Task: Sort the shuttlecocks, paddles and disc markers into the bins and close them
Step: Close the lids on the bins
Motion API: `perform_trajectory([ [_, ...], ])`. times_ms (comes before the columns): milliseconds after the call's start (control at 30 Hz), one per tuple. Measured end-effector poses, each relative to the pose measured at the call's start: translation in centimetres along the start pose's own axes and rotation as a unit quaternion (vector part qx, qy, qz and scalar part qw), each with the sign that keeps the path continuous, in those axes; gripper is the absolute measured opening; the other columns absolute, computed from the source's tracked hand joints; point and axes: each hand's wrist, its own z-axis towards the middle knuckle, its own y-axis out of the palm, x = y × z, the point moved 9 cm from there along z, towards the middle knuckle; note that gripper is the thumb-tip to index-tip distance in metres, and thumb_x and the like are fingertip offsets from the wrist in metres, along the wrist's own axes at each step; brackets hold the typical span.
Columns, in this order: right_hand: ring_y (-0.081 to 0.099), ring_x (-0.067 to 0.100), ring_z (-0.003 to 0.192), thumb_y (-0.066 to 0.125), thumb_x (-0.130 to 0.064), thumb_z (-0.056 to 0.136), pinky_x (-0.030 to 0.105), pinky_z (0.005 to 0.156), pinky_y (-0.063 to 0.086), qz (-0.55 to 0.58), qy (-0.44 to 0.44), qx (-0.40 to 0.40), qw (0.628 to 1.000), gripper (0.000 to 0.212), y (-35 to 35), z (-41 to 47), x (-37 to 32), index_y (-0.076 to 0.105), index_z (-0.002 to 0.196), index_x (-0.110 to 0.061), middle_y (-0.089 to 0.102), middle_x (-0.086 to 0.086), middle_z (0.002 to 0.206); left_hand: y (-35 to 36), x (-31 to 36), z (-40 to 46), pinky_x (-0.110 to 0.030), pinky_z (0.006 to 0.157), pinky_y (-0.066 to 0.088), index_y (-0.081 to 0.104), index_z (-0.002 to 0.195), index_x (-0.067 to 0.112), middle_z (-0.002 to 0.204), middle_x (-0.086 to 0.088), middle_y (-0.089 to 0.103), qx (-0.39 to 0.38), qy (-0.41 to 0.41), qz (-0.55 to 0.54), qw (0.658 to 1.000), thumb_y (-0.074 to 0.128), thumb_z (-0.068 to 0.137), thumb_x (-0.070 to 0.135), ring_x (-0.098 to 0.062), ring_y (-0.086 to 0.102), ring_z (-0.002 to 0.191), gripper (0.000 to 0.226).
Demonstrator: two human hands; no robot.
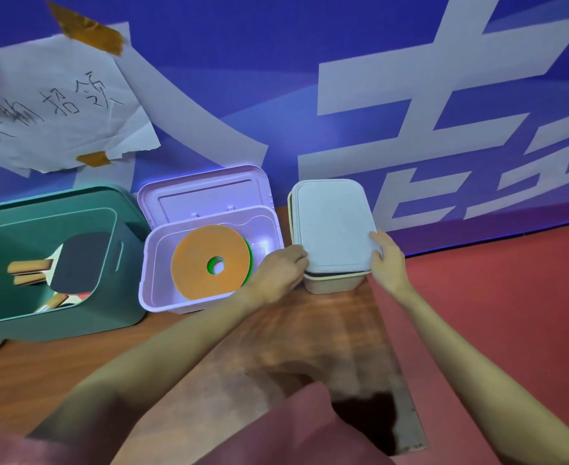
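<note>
Three plastic bins are lined up on a brown wooden tabletop point(209, 347) against a blue and white printed banner point(410, 95). At the right, the cream rectangular bin point(333, 283) is covered by its pale grey lid point(331, 226), which sits slightly raised at the near edge, where a dark gap is seen. The lid's left near edge is gripped by the left hand point(278, 271), fingers curled over the rim; its right edge is held by the right hand point(385, 258), thumb on top and fingers wrapped down the side. In the middle, the lilac bin point(162, 297) stands with its hinged lid point(206, 193) upright behind it; an orange ring-shaped disc marker point(209, 261) is leaned inside over a green one point(248, 260) (only its edge shows). At the left, the teal bin point(58, 323) holds table-tennis paddles point(75, 263) with dark rubber faces and wooden handles, its teal lid point(75, 199) propped behind. A handwritten paper sheet point(51, 105) is taped to the banner.
</note>
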Motion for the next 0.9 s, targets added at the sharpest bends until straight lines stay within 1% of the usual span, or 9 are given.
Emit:
perform_trajectory([
  [67, 0.045, 0.027, 0.126, 0.035, 0.016, 0.085, 0.007, 0.093, 0.025, -0.010, -0.013, -0.001, 1.000, 0.047, 0.0, -0.4, -0.6, 0.052, 0.127, 0.005, 0.048, 0.014, 0.138, 0.2, 0.0, -0.3, -0.043, 0.058, 0.049, 0.056, 0.079, 0.001, 0.091, -0.017, 0.058, -0.009, -0.002, 0.001, 1.000, 0.047, 0.088, 0.007, -0.033, 0.057, 0.082, 0.014],
  [167, 0.051, 0.029, 0.114, 0.032, 0.020, 0.082, 0.004, 0.082, 0.028, -0.023, -0.038, -0.006, 0.999, 0.045, 0.0, -0.5, -1.3, 0.058, 0.117, 0.006, 0.054, 0.015, 0.125, 0.0, 0.5, -0.4, -0.040, 0.052, 0.047, 0.053, 0.074, 0.004, 0.085, -0.013, 0.056, -0.012, -0.001, 0.005, 1.000, 0.055, 0.084, 0.002, -0.031, 0.054, 0.074, 0.011],
  [233, 0.051, 0.031, 0.114, 0.032, 0.020, 0.081, 0.006, 0.083, 0.029, -0.031, -0.045, -0.009, 0.998, 0.046, 0.0, -0.3, -1.1, 0.058, 0.117, 0.006, 0.055, 0.014, 0.124, 0.0, 1.0, -0.3, -0.038, 0.051, 0.046, 0.052, 0.073, 0.005, 0.083, -0.012, 0.056, -0.015, 0.007, 0.009, 1.000, 0.059, 0.082, 0.000, -0.030, 0.053, 0.073, 0.013],
  [367, 0.046, 0.028, 0.126, 0.033, 0.020, 0.083, 0.004, 0.092, 0.023, -0.029, -0.021, -0.010, 0.999, 0.051, -0.2, -0.2, -0.1, 0.052, 0.128, 0.007, 0.048, 0.015, 0.139, 0.3, 1.5, 0.0, -0.037, 0.050, 0.044, 0.050, 0.072, 0.007, 0.079, -0.011, 0.054, -0.021, 0.023, 0.027, 0.999, 0.066, 0.078, -0.004, -0.029, 0.052, 0.073, 0.020],
  [500, 0.048, 0.032, 0.123, 0.032, 0.021, 0.082, -0.007, 0.085, 0.021, -0.030, -0.040, -0.015, 0.999, 0.049, -0.2, -0.7, -1.1, 0.053, 0.125, 0.008, 0.051, 0.020, 0.134, -0.1, 0.9, -0.5, -0.037, 0.052, 0.046, 0.052, 0.076, 0.006, 0.084, -0.011, 0.055, -0.016, 0.023, 0.022, 0.999, 0.058, 0.083, 0.000, -0.029, 0.053, 0.075, 0.012],
  [567, 0.048, 0.034, 0.122, 0.031, 0.022, 0.083, -0.011, 0.081, 0.020, -0.030, -0.049, -0.017, 0.998, 0.049, 0.0, -0.9, -1.4, 0.054, 0.124, 0.009, 0.051, 0.021, 0.132, 0.3, 0.5, -0.7, -0.037, 0.054, 0.048, 0.055, 0.079, 0.005, 0.089, -0.012, 0.058, -0.025, 0.027, 0.032, 0.999, 0.052, 0.086, 0.004, -0.029, 0.055, 0.078, 0.008],
  [667, 0.046, 0.034, 0.124, 0.031, 0.022, 0.083, -0.011, 0.083, 0.019, -0.028, -0.052, -0.018, 0.998, 0.049, 0.2, -1.0, -1.3, 0.053, 0.125, 0.009, 0.050, 0.021, 0.134, 0.7, 0.3, -0.9, -0.031, 0.061, 0.053, 0.064, 0.089, 0.003, 0.097, -0.012, 0.064, -0.030, 0.038, 0.030, 0.998, 0.038, 0.089, 0.013, -0.028, 0.061, 0.085, 0.028],
  [767, 0.045, 0.031, 0.126, 0.031, 0.022, 0.083, -0.009, 0.085, 0.018, -0.030, -0.051, -0.020, 0.998, 0.051, 0.3, -0.8, -1.1, 0.050, 0.128, 0.008, 0.047, 0.018, 0.138, 0.3, 0.6, -0.7, -0.025, 0.069, 0.042, 0.064, 0.098, 0.001, 0.101, -0.011, 0.062, -0.035, 0.037, 0.014, 0.999, 0.027, 0.092, 0.018, -0.027, 0.057, 0.090, 0.041],
  [900, 0.045, 0.024, 0.126, 0.032, 0.020, 0.083, -0.009, 0.087, 0.018, -0.028, -0.052, -0.020, 0.998, 0.053, 0.6, -0.5, -0.9, 0.050, 0.130, 0.005, 0.046, 0.012, 0.141, 0.7, 0.7, -0.5, -0.032, 0.081, 0.040, 0.056, 0.093, 0.002, 0.097, -0.008, 0.057, -0.061, 0.036, 0.023, 0.997, 0.037, 0.102, 0.018, -0.025, 0.051, 0.093, 0.026],
])
